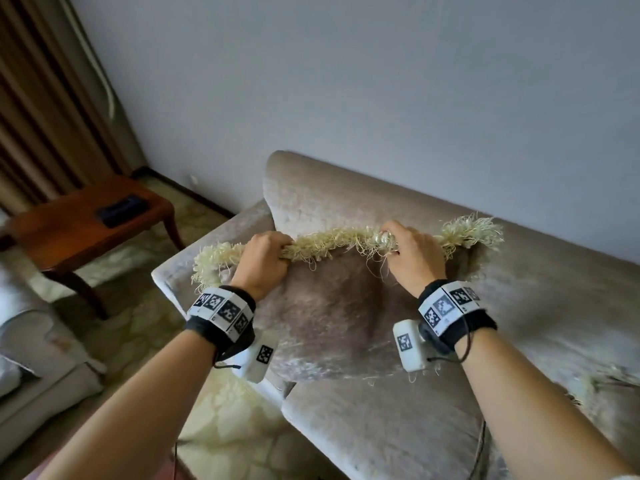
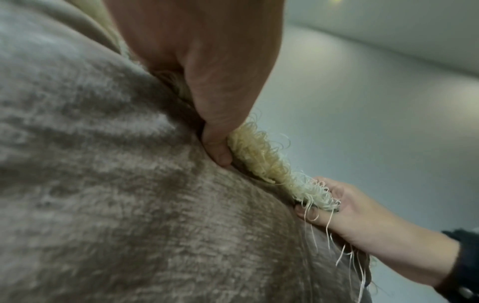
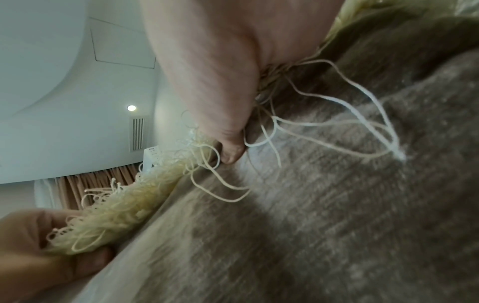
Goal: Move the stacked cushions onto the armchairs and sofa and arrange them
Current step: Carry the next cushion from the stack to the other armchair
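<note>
Pale wall [image 1: 381, 81] behind, taupe velvet sofa [image 1: 398, 427] below w/ wooden side table [image 1: 86, 223] off to the left by the curtain [image 1: 45, 98]. Both hands curled tight on the top edge of one velvet cushion [image 1: 332, 306], held upright over the sofa's left end, just in front of the backrest: left hand [image 1: 265, 259] fisted round the cream fringe [image 1: 332, 242] nr the left corner, right hand [image 1: 414, 254] likewise nr the right, thumbs pressed into the fabric in both wrist views. Grip sits mostly on trim, not the cushion body. Main risk, judged from that: fringe already frayed, w/ long loose threads [image 3: 337, 123] trailing under the right thumb, so a hard tug or shake could pull more strands out or tear trim off the seam. Could also snag threads on the wrist bands [image 1: 221, 311]. Lower edge hangs free nr the seat front, approx; if let go early, prob flops fwd off the seat instead of leaning on the backrest. Second fringed item [image 1: 602, 379] at right edge on the seat, too cropped to ID, might get knocked when sliding this one along
</note>
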### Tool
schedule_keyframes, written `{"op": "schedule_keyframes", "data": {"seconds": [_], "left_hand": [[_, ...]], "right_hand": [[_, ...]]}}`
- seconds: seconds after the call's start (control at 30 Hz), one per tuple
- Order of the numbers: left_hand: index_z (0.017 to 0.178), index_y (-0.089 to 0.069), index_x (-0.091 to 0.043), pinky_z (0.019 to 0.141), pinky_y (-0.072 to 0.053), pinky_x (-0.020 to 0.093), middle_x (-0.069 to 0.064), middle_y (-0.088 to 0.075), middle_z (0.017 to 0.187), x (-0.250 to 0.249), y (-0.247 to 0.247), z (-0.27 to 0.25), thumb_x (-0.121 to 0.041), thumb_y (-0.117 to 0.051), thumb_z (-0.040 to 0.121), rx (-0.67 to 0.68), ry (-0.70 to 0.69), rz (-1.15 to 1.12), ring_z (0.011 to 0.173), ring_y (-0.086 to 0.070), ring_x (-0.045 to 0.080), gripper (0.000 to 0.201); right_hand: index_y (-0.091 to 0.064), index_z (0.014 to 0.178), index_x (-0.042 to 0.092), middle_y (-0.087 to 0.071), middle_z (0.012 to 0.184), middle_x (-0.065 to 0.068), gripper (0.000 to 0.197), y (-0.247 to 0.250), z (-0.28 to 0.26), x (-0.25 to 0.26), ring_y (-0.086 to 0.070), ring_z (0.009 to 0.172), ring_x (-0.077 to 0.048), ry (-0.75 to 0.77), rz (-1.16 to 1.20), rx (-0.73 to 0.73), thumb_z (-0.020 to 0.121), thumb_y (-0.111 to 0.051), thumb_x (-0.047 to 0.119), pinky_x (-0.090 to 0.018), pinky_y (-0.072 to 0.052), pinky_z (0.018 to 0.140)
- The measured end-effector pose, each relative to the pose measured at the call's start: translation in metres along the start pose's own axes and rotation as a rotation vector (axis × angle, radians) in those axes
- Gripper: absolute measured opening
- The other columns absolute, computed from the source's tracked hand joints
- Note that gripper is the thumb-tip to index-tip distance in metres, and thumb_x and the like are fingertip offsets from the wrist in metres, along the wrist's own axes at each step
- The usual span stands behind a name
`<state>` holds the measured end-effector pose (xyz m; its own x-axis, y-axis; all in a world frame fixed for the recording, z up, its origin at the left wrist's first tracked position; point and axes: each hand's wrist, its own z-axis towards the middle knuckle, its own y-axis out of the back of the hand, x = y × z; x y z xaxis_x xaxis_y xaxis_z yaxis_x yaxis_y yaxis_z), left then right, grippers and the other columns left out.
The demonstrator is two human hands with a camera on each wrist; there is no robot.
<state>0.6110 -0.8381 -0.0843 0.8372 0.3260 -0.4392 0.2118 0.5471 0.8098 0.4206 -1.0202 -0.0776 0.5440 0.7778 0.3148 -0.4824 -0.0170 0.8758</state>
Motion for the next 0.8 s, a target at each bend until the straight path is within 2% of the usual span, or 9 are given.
{"op": "schedule_keyframes", "data": {"seconds": [0.1,0.23,0.3,0.4,0.47,0.6,0.67,0.8], "left_hand": [[0.078,-0.069,-0.010,0.065,-0.050,0.034,0.006,-0.070,0.079,0.046,0.016,0.005,0.007,-0.058,0.066,0.008,0.013,0.020,0.077,-0.063,0.028,0.024],[0.074,-0.062,-0.006,0.063,-0.046,0.035,0.006,-0.063,0.078,0.088,0.026,0.028,0.013,-0.055,0.062,0.004,-0.036,0.091,0.076,-0.058,0.027,0.023],[0.073,-0.059,-0.005,0.062,-0.042,0.033,0.007,-0.061,0.076,0.104,0.026,0.045,0.014,-0.055,0.062,0.004,-0.065,0.124,0.074,-0.057,0.028,0.023],[0.076,-0.061,-0.006,0.067,-0.047,0.037,0.007,-0.063,0.078,0.128,0.019,0.072,0.012,-0.054,0.062,0.022,-0.056,0.165,0.076,-0.059,0.029,0.024],[0.078,-0.062,-0.007,0.068,-0.046,0.035,0.006,-0.065,0.080,0.148,0.012,0.092,0.011,-0.053,0.062,0.039,-0.043,0.184,0.078,-0.060,0.029,0.025],[0.078,-0.057,-0.010,0.063,-0.038,0.031,0.008,-0.063,0.082,0.187,-0.002,0.135,0.010,-0.052,0.064,0.100,-0.023,0.197,0.076,-0.059,0.032,0.025],[0.079,-0.057,-0.010,0.063,-0.042,0.033,0.008,-0.063,0.083,0.206,-0.007,0.159,0.009,-0.052,0.064,0.153,-0.017,0.211,0.077,-0.059,0.032,0.025],[0.083,-0.061,-0.009,0.065,-0.047,0.034,0.006,-0.064,0.085,0.237,-0.022,0.207,0.005,-0.053,0.066,0.214,0.009,0.261,0.079,-0.061,0.030,0.024]], "right_hand": [[-0.060,0.108,0.024,-0.062,0.072,-0.001,0.036,-0.027,0.021,0.039,-0.054,0.062,-0.021,0.013,-0.007,-0.004,0.080,-0.068,0.002,-0.028,-0.038,0.064],[-0.061,0.111,0.021,-0.053,0.069,0.004,0.040,-0.052,0.051,0.067,-0.051,0.057,-0.018,0.021,-0.016,0.019,0.079,-0.067,-0.003,-0.026,-0.038,0.059],[-0.060,0.113,0.022,-0.054,0.069,0.003,0.042,-0.064,0.067,0.074,-0.052,0.056,-0.018,0.010,-0.028,0.064,0.080,-0.065,-0.003,-0.026,-0.039,0.054],[-0.058,0.115,0.023,-0.054,0.067,0.003,0.042,-0.088,0.098,0.077,-0.051,0.053,-0.016,-0.002,-0.027,0.101,0.082,-0.062,-0.003,-0.026,-0.038,0.048],[-0.058,0.115,0.025,-0.059,0.067,0.001,0.043,-0.106,0.123,0.079,-0.055,0.054,-0.017,-0.003,-0.021,0.109,0.082,-0.063,-0.003,-0.027,-0.044,0.049],[-0.060,0.115,0.026,-0.062,0.065,0.000,0.047,-0.146,0.179,0.081,-0.060,0.057,-0.020,-0.001,0.011,0.109,0.080,-0.063,-0.005,-0.032,-0.053,0.055],[-0.060,0.113,0.026,-0.059,0.062,0.001,0.046,-0.166,0.208,0.081,-0.058,0.055,-0.020,-0.014,0.023,0.129,0.079,-0.064,-0.004,-0.029,-0.050,0.054],[-0.060,0.112,0.025,-0.044,0.054,0.007,0.043,-0.196,0.256,0.077,-0.047,0.050,-0.016,-0.044,0.036,0.165,0.080,-0.064,-0.004,-0.026,-0.035,0.052]]}}
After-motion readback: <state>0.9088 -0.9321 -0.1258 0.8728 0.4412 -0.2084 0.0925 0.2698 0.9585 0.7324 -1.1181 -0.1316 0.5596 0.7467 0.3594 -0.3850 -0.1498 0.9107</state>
